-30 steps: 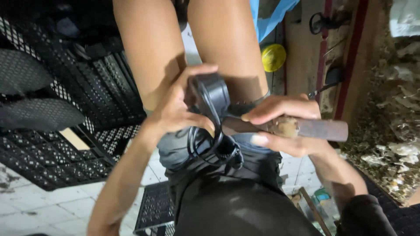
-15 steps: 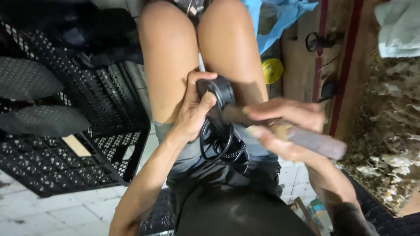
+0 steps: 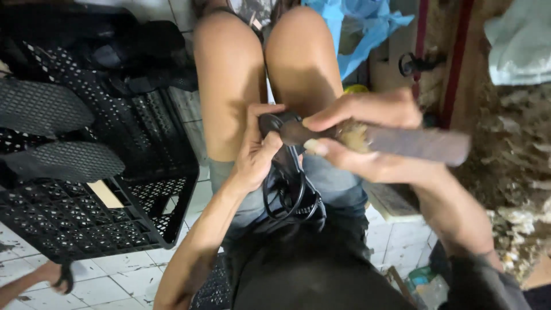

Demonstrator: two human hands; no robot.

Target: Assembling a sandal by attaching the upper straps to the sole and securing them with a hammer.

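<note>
From the head camera, looking down over my lap, I see my left hand [image 3: 255, 155] wrapped around a small black rounded part [image 3: 274, 122], thumb and fingers curled and pressing it from both sides, just above my knees. A loop of black cable [image 3: 287, 198] hangs from that part down onto my grey shorts [image 3: 338, 186].

My right hand [image 3: 367, 138] grips a long dark tool with a worn, pale-stained handle [image 3: 402, 142]; the fingers are closed around it, the forefinger stretched along the top and the thumb pressed beneath. Its dark tip [image 3: 293, 133] touches the black part held in the left hand.

As I judge it, the work on that part is in the middle: tool and part are engaged, nothing lies separated or set aside that I can see, and the cable is attached.

To the left stands a black perforated plastic crate [image 3: 86, 218] on the white tiled floor [image 3: 120, 275], with two dark sandal soles [image 3: 63, 161] lying on it. Far right of my knees there is crumpled blue plastic sheeting [image 3: 367, 28], a small yellow thing [image 3: 357, 89] mostly hidden, and a pale cloth [image 3: 516, 46] at the far right edge. No label or sign is readable. At the near left corner another person's hand [image 3: 54, 274] holds something dark.
</note>
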